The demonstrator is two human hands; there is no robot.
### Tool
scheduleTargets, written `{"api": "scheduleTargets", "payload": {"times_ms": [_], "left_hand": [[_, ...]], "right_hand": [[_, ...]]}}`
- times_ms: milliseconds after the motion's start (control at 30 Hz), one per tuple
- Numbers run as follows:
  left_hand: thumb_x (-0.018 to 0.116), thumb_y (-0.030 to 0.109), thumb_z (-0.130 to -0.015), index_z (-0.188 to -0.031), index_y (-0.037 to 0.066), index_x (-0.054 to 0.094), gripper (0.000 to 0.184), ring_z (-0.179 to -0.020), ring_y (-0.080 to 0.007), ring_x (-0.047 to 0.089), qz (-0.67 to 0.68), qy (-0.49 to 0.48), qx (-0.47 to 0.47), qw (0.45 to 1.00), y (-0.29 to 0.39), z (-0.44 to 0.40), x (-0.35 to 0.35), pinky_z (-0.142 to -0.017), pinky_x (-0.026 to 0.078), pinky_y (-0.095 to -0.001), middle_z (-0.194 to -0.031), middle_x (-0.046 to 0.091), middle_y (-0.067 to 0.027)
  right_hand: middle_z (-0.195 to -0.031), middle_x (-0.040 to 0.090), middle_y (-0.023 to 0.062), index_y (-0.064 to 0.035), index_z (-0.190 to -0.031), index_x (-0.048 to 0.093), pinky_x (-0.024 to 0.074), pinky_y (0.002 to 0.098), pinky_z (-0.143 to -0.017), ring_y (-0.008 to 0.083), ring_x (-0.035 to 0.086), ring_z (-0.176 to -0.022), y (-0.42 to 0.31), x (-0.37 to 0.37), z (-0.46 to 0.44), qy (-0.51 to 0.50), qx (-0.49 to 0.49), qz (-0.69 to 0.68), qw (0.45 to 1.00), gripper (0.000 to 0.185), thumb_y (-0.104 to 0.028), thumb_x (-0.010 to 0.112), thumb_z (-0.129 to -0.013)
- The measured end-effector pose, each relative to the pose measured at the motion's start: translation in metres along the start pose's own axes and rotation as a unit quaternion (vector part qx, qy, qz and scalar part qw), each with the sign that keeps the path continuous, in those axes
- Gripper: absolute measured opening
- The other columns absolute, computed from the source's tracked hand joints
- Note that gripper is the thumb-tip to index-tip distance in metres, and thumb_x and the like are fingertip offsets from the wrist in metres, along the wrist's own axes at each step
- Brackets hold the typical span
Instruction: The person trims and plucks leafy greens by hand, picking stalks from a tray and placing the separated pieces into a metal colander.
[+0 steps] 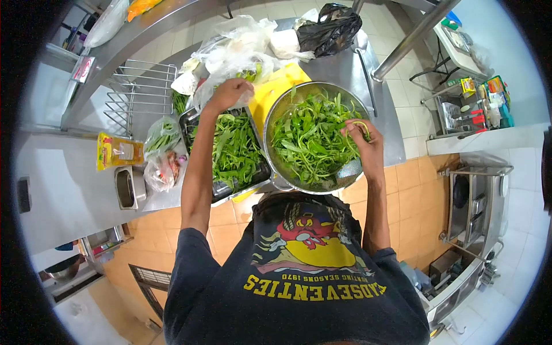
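My right hand (365,140) is at the right rim of a round metal colander (270,163), its fingers closed on a thin green stem. Leafy greens (310,135) with long stems heap up inside the colander. My left hand (231,95) hovers above the far end of a black tray (263,173), beside clear plastic bags (244,43). Its fingers are curled together, and what they hold, if anything, is hidden. More cut greens (233,152) fill the tray. Under the colander's left edge lies a yellow cutting board (276,86).
A black plastic bag (330,31) lies at the table's far side. Left are a wire rack (141,95), bagged vegetables (163,135), a yellow packet (119,151) and a steel container (131,187). A metal post (411,43) rises at the right.
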State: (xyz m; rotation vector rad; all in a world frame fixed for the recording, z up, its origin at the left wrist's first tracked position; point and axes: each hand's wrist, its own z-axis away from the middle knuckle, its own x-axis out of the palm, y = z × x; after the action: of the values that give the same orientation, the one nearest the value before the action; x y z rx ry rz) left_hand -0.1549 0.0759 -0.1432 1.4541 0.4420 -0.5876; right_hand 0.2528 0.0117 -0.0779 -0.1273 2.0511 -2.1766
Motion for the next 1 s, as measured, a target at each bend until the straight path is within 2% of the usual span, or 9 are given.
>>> {"api": "scheduleTargets", "payload": {"times_ms": [133,167,300,400,500,633,767,867,1000], "left_hand": [[0.055,0.029,-0.098,-0.095,0.004,0.069,0.029,-0.093,-0.0189,0.065,0.092,0.129,0.001,0.987,0.027,0.007,-0.026,-0.089,0.049,-0.0346,-0.095,0.071,-0.0068],[0.056,0.028,-0.098,-0.098,0.004,0.071,0.028,-0.094,-0.0205,0.066,0.039,0.111,0.073,0.99,0.013,0.005,-0.027,-0.088,0.049,-0.0347,-0.099,0.072,-0.0078],[0.056,0.031,-0.098,-0.109,0.006,0.073,0.031,-0.096,-0.0247,0.067,-0.038,-0.05,-0.029,0.998,0.024,0.009,-0.015,-0.087,0.05,-0.0362,-0.104,0.073,-0.0126],[0.056,0.032,-0.098,-0.111,0.006,0.071,0.033,-0.094,-0.0285,0.068,-0.103,0.006,-0.038,0.994,0.017,0.012,-0.004,-0.086,0.05,-0.0371,-0.102,0.072,-0.0164],[0.057,0.029,-0.098,-0.116,0.006,0.069,0.031,-0.093,-0.0319,0.069,-0.1,0.096,-0.018,0.99,0.024,0.022,-0.004,-0.084,0.052,-0.0373,-0.1,0.071,-0.019],[0.059,0.023,-0.097,-0.115,0.005,0.069,0.027,-0.087,-0.0309,0.07,-0.056,0.225,0.02,0.973,0.046,0.035,0.004,-0.079,0.053,-0.0368,-0.1,0.072,-0.0182],[0.063,0.022,-0.098,-0.113,0.004,0.07,0.025,-0.086,-0.0164,0.067,-0.038,0.224,-0.006,0.974,0.061,0.04,0.024,-0.083,0.051,-0.0311,-0.097,0.073,-0.0126],[0.066,0.015,-0.093,-0.107,0.004,0.072,0.019,-0.085,-0.0264,0.071,-0.073,0.244,-0.012,0.967,0.067,0.04,0.03,-0.077,0.054,-0.0348,-0.098,0.073,-0.0163],[0.067,0.013,-0.093,-0.107,0.004,0.072,0.017,-0.082,-0.0249,0.071,-0.016,0.261,0.016,0.965,0.071,0.046,0.047,-0.074,0.053,-0.0338,-0.095,0.073,-0.0167]], "right_hand": [[-0.089,0.069,0.0051,-0.0032,-0.106,0.069,0.0458,0.0253,-0.079,0.0105,0.062,-0.087,-0.001,-0.001,0.002,-0.004,0.002,0.006,1.0,0.021,-0.021,0.066,-0.096],[-0.089,0.069,0.0051,-0.0034,-0.106,0.069,0.0458,0.0254,-0.079,0.0104,0.062,-0.087,-0.002,-0.001,0.0,-0.007,-0.001,0.007,1.0,0.021,-0.021,0.066,-0.096],[-0.089,0.07,0.0053,-0.0033,-0.107,0.069,0.0459,0.0254,-0.08,0.0105,0.062,-0.088,0.003,-0.002,-0.001,-0.01,0.001,0.023,1.0,0.021,-0.021,0.066,-0.096],[-0.09,0.07,0.0052,-0.0033,-0.107,0.069,0.046,0.0253,-0.082,0.0105,0.062,-0.088,0.003,0.0,-0.001,-0.011,0.004,0.027,1.0,0.021,-0.021,0.066,-0.096],[-0.091,0.07,0.0049,-0.0036,-0.107,0.069,0.046,0.0256,-0.084,0.0104,0.062,-0.09,0.008,-0.001,-0.002,-0.017,0.011,0.029,0.999,0.02,-0.02,0.065,-0.096],[-0.095,0.071,0.0046,-0.0037,-0.106,0.072,0.0457,0.0268,-0.087,0.0109,0.062,-0.094,0.007,-0.001,-0.002,-0.023,0.006,0.048,0.999,0.019,-0.019,0.067,-0.095],[-0.099,0.07,0.0039,-0.004,-0.103,0.074,0.0446,0.0273,-0.09,0.0113,0.06,-0.097,0.008,-0.001,-0.008,-0.024,-0.008,0.07,0.997,0.018,-0.018,0.068,-0.093],[-0.098,0.069,0.003,-0.0043,-0.102,0.074,0.0448,0.0272,-0.09,0.0112,0.06,-0.095,0.005,0.004,-0.009,-0.021,0.0,0.047,0.999,0.017,-0.017,0.068,-0.093],[-0.098,0.069,0.0029,-0.0039,-0.103,0.073,0.0454,0.027,-0.089,0.0111,0.061,-0.094,0.009,0.003,-0.011,-0.014,-0.018,0.049,0.999,0.016,-0.016,0.067,-0.093]]}}
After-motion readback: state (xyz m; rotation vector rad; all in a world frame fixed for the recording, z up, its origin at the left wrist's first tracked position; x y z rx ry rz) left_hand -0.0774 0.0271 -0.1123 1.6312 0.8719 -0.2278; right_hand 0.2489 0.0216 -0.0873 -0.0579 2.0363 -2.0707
